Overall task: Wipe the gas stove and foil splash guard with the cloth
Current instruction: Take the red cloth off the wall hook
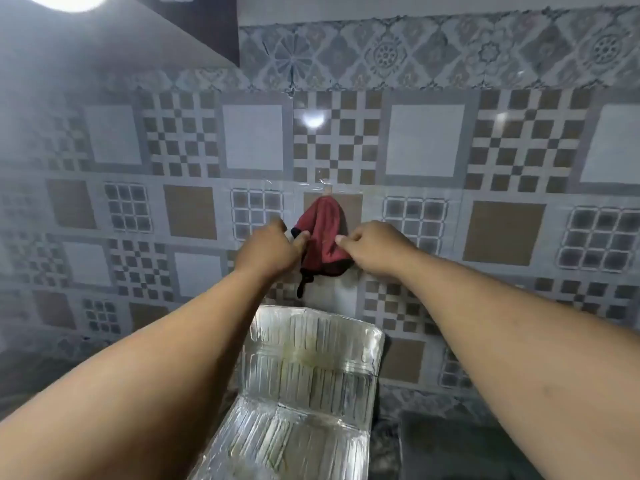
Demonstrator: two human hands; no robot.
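Note:
A dark red cloth [323,233] hangs from a small hook [327,190] on the tiled wall, straight ahead. My left hand [273,249] pinches its left edge and my right hand [372,249] pinches its right edge. A dark cord dangles from the cloth's lower left corner. Below the cloth stands the ribbed foil splash guard [304,382], folded in panels, with yellowish stains on its upper part. The gas stove is not in view.
The patterned tile wall [422,143] fills most of the view. A dark cabinet or hood edge [211,29] juts out at the top left, beside a bright lamp [69,0]. A dark countertop [450,452] shows at the bottom right.

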